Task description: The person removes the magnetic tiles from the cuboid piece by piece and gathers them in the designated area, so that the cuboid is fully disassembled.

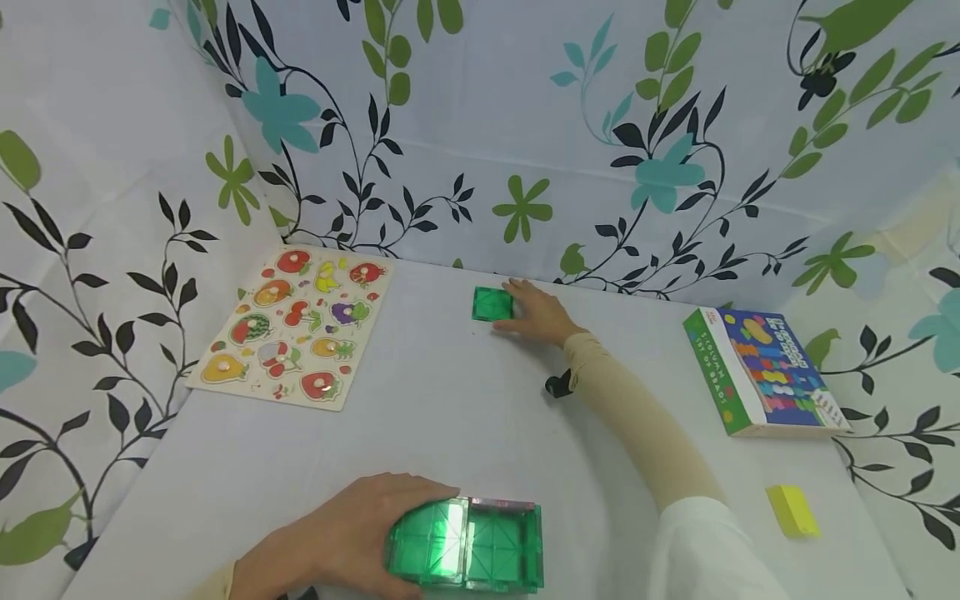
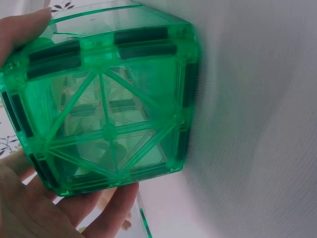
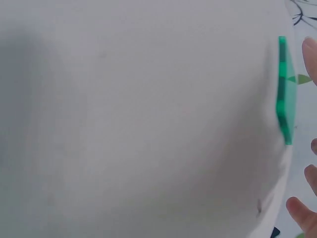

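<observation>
At the near edge of the head view, my left hand (image 1: 348,533) holds the left end of a box built from translucent green magnetic tiles (image 1: 498,546). The left wrist view shows the thumb on one side of the box's square end (image 2: 109,131) and fingers on the opposite side. Far across the table, my right hand (image 1: 542,315) reaches over with spread fingers beside a single flat green magnetic tile (image 1: 491,304). In the right wrist view, that tile (image 3: 283,94) lies on the table and the fingertips (image 3: 309,59) stand around it.
A wooden fruit puzzle board (image 1: 300,325) lies at the back left. On the right is a boxed bead set (image 1: 776,371), with a yellow block (image 1: 792,511) nearer me. A leaf-patterned cloth (image 1: 480,125) hangs behind the white table (image 1: 450,400).
</observation>
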A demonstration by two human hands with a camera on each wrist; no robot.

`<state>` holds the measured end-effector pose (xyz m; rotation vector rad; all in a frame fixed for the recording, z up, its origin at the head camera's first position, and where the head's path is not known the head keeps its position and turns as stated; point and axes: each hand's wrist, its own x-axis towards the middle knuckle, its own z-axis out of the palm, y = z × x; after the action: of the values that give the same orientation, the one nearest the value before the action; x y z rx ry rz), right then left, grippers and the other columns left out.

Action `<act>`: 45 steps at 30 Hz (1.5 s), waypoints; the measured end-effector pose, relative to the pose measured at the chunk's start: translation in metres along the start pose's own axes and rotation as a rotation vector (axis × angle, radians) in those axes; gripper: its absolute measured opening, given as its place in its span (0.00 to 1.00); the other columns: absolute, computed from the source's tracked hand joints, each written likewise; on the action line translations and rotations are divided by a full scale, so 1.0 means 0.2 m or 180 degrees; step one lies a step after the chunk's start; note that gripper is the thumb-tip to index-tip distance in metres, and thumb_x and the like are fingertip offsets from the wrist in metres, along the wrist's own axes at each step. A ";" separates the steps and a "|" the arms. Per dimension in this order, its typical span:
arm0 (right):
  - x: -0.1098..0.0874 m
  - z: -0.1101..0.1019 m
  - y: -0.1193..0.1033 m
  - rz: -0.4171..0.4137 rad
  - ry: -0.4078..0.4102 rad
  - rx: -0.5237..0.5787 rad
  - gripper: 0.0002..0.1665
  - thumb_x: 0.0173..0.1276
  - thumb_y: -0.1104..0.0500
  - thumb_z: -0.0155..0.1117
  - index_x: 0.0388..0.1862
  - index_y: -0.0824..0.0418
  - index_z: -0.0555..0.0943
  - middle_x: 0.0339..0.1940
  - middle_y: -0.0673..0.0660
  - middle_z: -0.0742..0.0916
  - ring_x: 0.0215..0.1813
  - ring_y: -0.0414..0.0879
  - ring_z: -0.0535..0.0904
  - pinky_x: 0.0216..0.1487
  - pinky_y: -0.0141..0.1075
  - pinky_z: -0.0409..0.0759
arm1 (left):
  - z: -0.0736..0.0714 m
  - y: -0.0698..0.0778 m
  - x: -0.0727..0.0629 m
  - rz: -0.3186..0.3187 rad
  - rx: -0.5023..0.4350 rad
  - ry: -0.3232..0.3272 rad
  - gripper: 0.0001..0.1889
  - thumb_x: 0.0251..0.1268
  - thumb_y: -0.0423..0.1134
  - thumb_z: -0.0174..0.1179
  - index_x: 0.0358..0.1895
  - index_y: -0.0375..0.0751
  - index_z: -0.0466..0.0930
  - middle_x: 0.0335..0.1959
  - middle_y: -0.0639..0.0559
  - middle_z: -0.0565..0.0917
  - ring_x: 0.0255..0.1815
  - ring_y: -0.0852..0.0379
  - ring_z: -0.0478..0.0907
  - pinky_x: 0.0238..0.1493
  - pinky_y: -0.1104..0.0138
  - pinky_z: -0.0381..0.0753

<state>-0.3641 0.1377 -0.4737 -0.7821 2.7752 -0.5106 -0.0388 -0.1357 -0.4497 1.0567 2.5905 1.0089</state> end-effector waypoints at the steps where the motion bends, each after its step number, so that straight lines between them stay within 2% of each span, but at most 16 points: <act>1: -0.03 -0.01 0.00 0.0010 0.0025 0.0070 0.56 0.66 0.33 0.68 0.84 0.54 0.58 0.86 0.56 0.60 0.87 0.59 0.50 0.81 0.65 0.54 | 0.00 0.00 0.00 -0.0015 -0.0013 -0.0012 0.47 0.45 0.65 0.77 0.73 0.62 0.71 0.62 0.68 0.82 0.61 0.66 0.79 0.58 0.59 0.83; 5: -0.18 -0.07 0.00 -0.0028 0.0139 0.0352 0.55 0.65 0.34 0.69 0.83 0.52 0.59 0.85 0.54 0.61 0.87 0.56 0.49 0.81 0.65 0.51 | -0.01 0.01 0.01 -0.0160 -0.0069 -0.0075 0.47 0.43 0.62 0.80 0.72 0.66 0.70 0.61 0.71 0.82 0.60 0.67 0.79 0.58 0.59 0.83; 9: -0.37 -0.11 -0.03 -0.0168 0.0237 0.0565 0.53 0.64 0.36 0.72 0.83 0.49 0.61 0.85 0.53 0.63 0.86 0.54 0.52 0.82 0.61 0.55 | -0.02 0.01 0.00 -0.0287 -0.0058 -0.0105 0.47 0.41 0.60 0.81 0.71 0.68 0.70 0.61 0.72 0.82 0.60 0.67 0.79 0.58 0.58 0.84; 16: -0.78 -0.11 -0.12 -0.0495 0.0287 0.0838 0.53 0.59 0.42 0.79 0.80 0.48 0.66 0.81 0.52 0.70 0.84 0.54 0.60 0.81 0.57 0.61 | -0.03 0.00 -0.01 -0.0245 0.0086 0.0014 0.47 0.40 0.61 0.81 0.70 0.64 0.72 0.60 0.71 0.83 0.59 0.66 0.80 0.58 0.59 0.84; 22: -1.14 -0.01 -0.18 -0.0741 0.0350 0.1167 0.53 0.56 0.47 0.82 0.79 0.47 0.67 0.77 0.52 0.75 0.79 0.54 0.68 0.75 0.59 0.69 | -0.05 0.02 0.00 -0.0372 0.0090 -0.0015 0.47 0.39 0.60 0.82 0.70 0.65 0.72 0.61 0.70 0.82 0.60 0.66 0.79 0.59 0.58 0.83; 28: -1.41 0.20 -0.25 -0.0834 0.0345 0.1572 0.58 0.49 0.54 0.86 0.79 0.53 0.67 0.73 0.59 0.79 0.75 0.47 0.73 0.72 0.46 0.75 | -0.05 0.02 0.00 -0.0417 0.0032 -0.0038 0.47 0.39 0.61 0.81 0.70 0.66 0.72 0.61 0.70 0.82 0.60 0.64 0.79 0.57 0.60 0.84; 30: -1.46 0.27 -0.28 -0.0863 0.0315 0.1696 0.59 0.48 0.53 0.87 0.78 0.57 0.67 0.72 0.61 0.79 0.74 0.47 0.74 0.72 0.43 0.75 | -0.05 0.02 0.01 -0.0410 0.0044 -0.0033 0.47 0.39 0.61 0.81 0.70 0.67 0.72 0.61 0.70 0.81 0.60 0.64 0.79 0.57 0.60 0.84; 35: -1.51 0.38 -0.33 -0.0892 0.0364 0.1864 0.58 0.49 0.49 0.86 0.77 0.60 0.69 0.72 0.55 0.80 0.74 0.45 0.75 0.73 0.41 0.75 | -0.04 0.01 0.03 -0.0363 0.0076 -0.0001 0.47 0.39 0.60 0.81 0.70 0.66 0.71 0.61 0.70 0.81 0.60 0.64 0.79 0.56 0.60 0.84; 38: -1.52 0.40 -0.35 -0.0915 0.0486 0.1870 0.56 0.48 0.49 0.87 0.75 0.60 0.71 0.70 0.53 0.82 0.72 0.45 0.76 0.72 0.42 0.75 | -0.03 0.01 0.04 -0.0357 0.0056 -0.0011 0.47 0.40 0.59 0.81 0.70 0.66 0.71 0.62 0.69 0.81 0.60 0.63 0.79 0.56 0.60 0.84; 45: -1.56 0.42 -0.35 -0.0997 0.0756 0.1788 0.54 0.43 0.53 0.89 0.71 0.62 0.75 0.61 0.57 0.87 0.64 0.46 0.82 0.66 0.41 0.80 | 0.01 0.03 0.05 -0.0249 -0.0010 -0.0002 0.48 0.38 0.57 0.82 0.70 0.64 0.72 0.61 0.69 0.82 0.58 0.65 0.80 0.55 0.62 0.84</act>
<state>-0.0461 0.2270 -0.4893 -1.0598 2.4905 -1.4431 -0.0427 -0.1249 -0.4470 0.9466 2.6066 0.9937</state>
